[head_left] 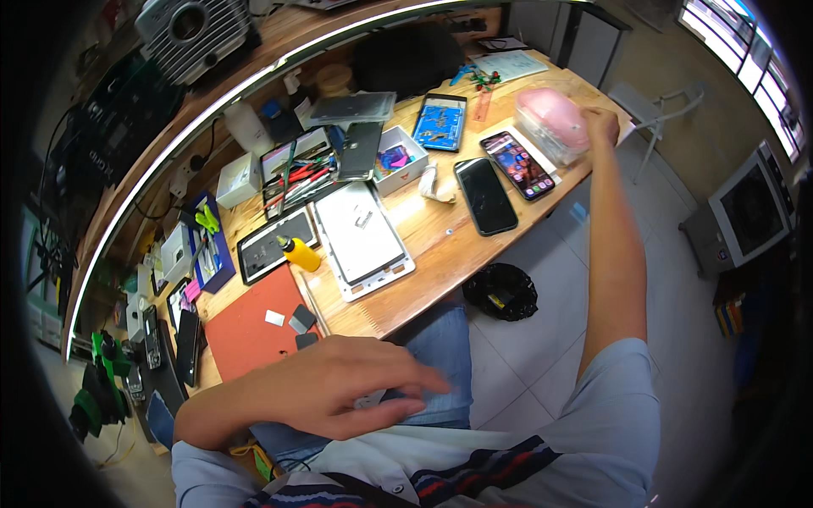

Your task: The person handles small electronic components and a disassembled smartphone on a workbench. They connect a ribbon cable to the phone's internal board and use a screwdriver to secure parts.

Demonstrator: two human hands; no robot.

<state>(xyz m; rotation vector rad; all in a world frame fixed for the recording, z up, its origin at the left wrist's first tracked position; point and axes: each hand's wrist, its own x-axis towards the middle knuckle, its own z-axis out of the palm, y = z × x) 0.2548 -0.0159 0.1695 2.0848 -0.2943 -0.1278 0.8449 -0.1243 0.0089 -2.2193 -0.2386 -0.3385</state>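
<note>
My right hand (602,127) reaches to the far right of the workbench, fingers curled at the edge of a pink lid (559,112). Under that lid stands a clear plastic tub (550,146); its contents are hard to make out. My left hand (347,385) hovers over my lap near the bench's front edge, its fingers loosely stretched and holding nothing. Beside the tub lies a phone with a lit screen (518,165). A dark-screened phone (486,196) lies to its left.
A white tablet panel (360,233), a yellow bottle (300,254) and an orange-red mat (254,326) lie on the left part of the bench. Behind are a tool tray (301,178) and a blue phone-shaped board (440,123). A black bag (501,292) sits on the floor.
</note>
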